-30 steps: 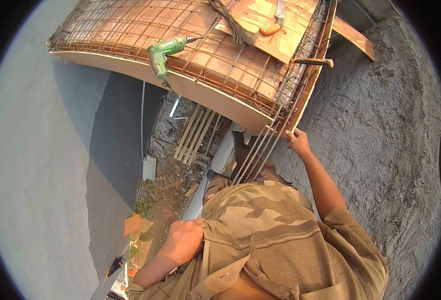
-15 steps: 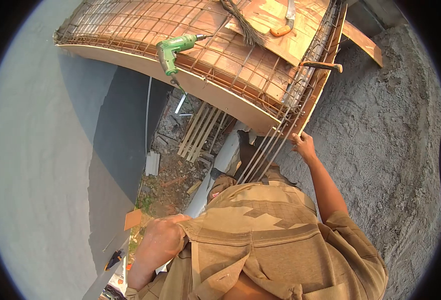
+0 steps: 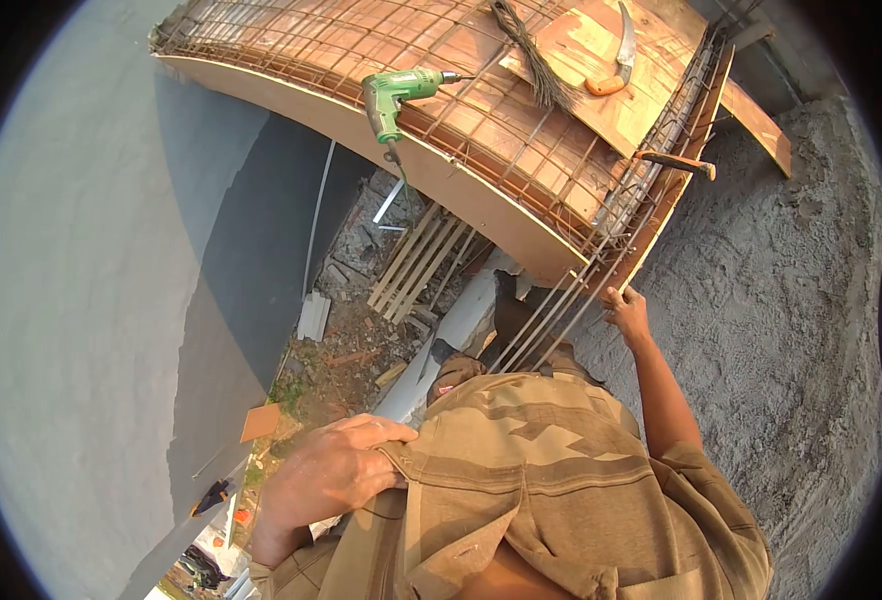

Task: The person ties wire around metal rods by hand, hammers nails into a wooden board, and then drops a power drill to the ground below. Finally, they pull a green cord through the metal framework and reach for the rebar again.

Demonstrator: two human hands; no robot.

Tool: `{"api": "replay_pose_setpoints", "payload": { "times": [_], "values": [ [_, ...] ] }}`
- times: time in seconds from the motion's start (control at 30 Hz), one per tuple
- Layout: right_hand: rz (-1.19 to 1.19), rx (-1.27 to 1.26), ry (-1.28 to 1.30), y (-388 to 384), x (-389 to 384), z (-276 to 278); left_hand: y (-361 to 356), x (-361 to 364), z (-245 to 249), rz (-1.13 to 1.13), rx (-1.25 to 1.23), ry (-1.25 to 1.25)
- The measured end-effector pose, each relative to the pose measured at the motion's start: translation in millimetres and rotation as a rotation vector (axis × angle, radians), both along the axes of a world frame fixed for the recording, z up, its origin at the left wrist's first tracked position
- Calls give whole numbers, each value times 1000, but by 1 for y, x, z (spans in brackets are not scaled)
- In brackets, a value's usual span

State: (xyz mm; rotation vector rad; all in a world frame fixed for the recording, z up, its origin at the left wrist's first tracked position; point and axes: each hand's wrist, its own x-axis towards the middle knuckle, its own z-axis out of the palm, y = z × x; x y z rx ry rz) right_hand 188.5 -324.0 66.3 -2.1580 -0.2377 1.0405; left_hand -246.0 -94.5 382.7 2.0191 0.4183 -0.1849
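My left hand (image 3: 333, 470) is at my waist, its fingers bent around a fold of my brown clothing (image 3: 531, 480); part of the fingers is hidden by the cloth. At the end of the narrow formwork board (image 3: 669, 205), my right hand (image 3: 629, 314) has its fingers curled against the lower edge. Just left of that hand, several steel bars (image 3: 546, 315) stick out of the rebar mesh (image 3: 441, 125) toward my body. A hammer with an orange and black handle (image 3: 676, 162) lies across the bars and the board above my right hand.
A green power drill (image 3: 397, 100) lies at the curved plywood edge. Farther back are a bundle of tie wire (image 3: 531, 55) and a handsaw (image 3: 616, 65) on a plywood sheet (image 3: 566, 50). Below, wooden slats (image 3: 416, 265) and rubble lie far down. A rough concrete surface (image 3: 751, 330) spreads right.
The view has shifted, so the formwork and tools appear lower and farther right. My left hand has turned and its fingers now show on the cloth. My right hand remains at the board's end.
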Motion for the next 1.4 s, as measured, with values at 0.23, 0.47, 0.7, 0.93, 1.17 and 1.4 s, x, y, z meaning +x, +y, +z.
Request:
{"api": "replay_pose_setpoints", "payload": {
  "times": [0.23,0.47,0.7,0.93,1.17,1.4],
  "values": [
    [14,-17,-6,0,1,0,22,-8,-43,880,-703,-451],
    [-23,0,20,-6,4,-5,8,30,-184,1417,-1218,-508],
    [205,-146,-58,-4,20,-1,-44,57,-244,1497,-1434,-377],
    [616,-266,-581,70,92,132,-17,32,-264,1628,-1200,-419],
    [805,-403,-1404,154,211,107,22,29,-267,1678,-1045,-358],
    [936,-769,-1059,177,271,65,-6,52,-276,1681,-1007,-185]
  ]
}}
